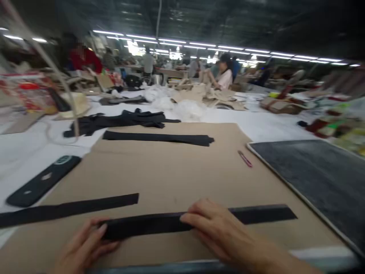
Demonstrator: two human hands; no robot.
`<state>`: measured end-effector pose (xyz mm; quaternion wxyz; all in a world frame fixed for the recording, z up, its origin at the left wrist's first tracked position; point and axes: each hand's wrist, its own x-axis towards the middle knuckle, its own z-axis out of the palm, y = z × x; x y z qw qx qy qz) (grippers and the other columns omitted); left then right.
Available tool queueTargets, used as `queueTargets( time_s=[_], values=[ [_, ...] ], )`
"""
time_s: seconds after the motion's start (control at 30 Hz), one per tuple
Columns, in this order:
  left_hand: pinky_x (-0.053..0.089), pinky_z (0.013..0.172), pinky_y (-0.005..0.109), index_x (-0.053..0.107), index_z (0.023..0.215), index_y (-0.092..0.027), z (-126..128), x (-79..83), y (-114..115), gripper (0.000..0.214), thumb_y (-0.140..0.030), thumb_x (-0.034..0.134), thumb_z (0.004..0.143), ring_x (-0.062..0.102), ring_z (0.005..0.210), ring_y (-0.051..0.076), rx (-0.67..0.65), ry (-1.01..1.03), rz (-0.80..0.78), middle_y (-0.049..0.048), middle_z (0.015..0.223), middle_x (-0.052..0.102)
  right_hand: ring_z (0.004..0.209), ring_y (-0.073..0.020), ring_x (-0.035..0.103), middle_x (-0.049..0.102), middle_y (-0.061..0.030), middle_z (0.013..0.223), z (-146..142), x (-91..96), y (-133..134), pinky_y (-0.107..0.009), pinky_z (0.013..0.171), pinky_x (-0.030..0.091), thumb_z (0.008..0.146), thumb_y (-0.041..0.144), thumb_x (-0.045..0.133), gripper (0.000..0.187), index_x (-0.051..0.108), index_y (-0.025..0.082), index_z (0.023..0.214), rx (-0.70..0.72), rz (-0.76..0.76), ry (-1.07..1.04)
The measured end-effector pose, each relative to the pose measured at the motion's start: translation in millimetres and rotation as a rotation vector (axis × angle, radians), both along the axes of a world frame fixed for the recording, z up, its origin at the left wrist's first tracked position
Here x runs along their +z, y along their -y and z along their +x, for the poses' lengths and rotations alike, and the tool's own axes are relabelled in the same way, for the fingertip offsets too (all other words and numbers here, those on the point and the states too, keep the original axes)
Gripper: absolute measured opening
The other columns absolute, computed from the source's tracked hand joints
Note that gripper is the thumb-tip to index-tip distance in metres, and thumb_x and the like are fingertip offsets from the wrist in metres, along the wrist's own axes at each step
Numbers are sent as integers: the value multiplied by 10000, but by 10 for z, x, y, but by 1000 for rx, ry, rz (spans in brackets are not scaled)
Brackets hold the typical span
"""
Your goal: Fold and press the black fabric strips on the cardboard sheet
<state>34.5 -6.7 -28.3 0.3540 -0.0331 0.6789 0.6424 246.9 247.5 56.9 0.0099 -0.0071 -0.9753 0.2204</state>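
A long black fabric strip [145, 225] lies across the brown board [171, 171] near the table's front edge. At its left end, my left hand [88, 243] pinches it between thumb and fingers. Bent over the strip right of its middle, my right hand [213, 224] presses its fingertips together on the strip's surface; whether anything is between them is hidden. Another black strip [94, 205] reaches in from the left, just beyond my left hand. Farther back lies a flat stack of black strips [156, 137].
Pink-handled thread snips [245, 159] lie on the board's right. A dark slab [313, 171] with a pale edge sits at right, a dark elongated pad [44, 180] at left. Behind are a black strip pile [119, 121], clear plastic [182, 108] and people at other tables.
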Motion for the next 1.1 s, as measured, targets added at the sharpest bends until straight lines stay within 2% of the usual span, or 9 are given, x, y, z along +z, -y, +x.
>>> queueTargets(
  time_s=[0.07,0.13,0.27,0.5,0.67,0.8,0.9,1.0,1.1],
  values=[
    [588,742,332,571,992,-215,-48,53,167,554,-496,811,580,659,832,224,5,-11,-14,3,942,658,866,-155,558,603,-23,973,-163,-281,293,-274,819,440,882,125,497,276,573,244,1119,84,44,-52],
    [585,753,347,558,982,-208,-83,90,205,504,-508,769,635,656,826,216,-35,-18,11,7,929,653,837,-172,556,613,-25,949,-266,-528,434,-301,794,445,868,133,526,276,573,232,1121,103,117,-106],
    [561,782,355,547,983,-195,-130,142,182,398,-506,654,758,656,858,214,-88,-19,29,36,929,663,872,-171,560,632,-32,1021,-305,-771,394,-309,791,437,895,159,506,310,543,223,1195,113,189,-235],
    [513,558,253,508,951,-191,-220,59,200,506,-438,776,601,609,651,154,-95,-168,-29,-16,718,611,881,-188,553,611,-67,1010,-527,-637,437,-309,758,443,901,165,471,262,546,226,1144,32,18,-295],
    [477,551,222,471,1021,-195,-200,-39,218,457,-403,703,687,600,665,139,-97,-234,-14,-13,743,636,1088,-227,499,565,-71,1187,-1156,-432,861,-393,937,391,891,234,516,330,516,243,1221,-57,-244,-81],
    [475,567,234,455,1085,-201,-186,-114,268,425,-402,633,756,594,642,137,-133,-354,-86,-8,764,652,1044,-246,503,611,-48,1082,-1522,-451,1134,-453,922,348,864,252,538,240,580,238,1100,-83,-282,87],
    [522,649,277,470,1136,-215,-183,-151,342,394,-412,578,812,634,714,162,-146,-603,-291,24,893,670,1006,-239,493,613,-41,1004,-1606,-534,1223,-454,902,323,825,197,540,151,594,218,965,-115,-259,114],
    [550,749,309,518,1158,-224,-163,-187,431,341,-360,550,847,651,842,187,-94,-1116,-502,58,1057,647,994,-231,479,602,-36,983,-1626,-597,1246,-449,898,307,801,183,547,135,585,214,927,-129,-242,89],
    [490,940,279,533,1220,-208,-132,-242,519,353,-178,499,870,594,1078,183,-327,-1649,-462,71,1167,625,977,-222,477,600,-28,966,-1654,-621,1237,-437,888,311,784,163,543,134,582,214,903,-136,-245,84]
  ],
)
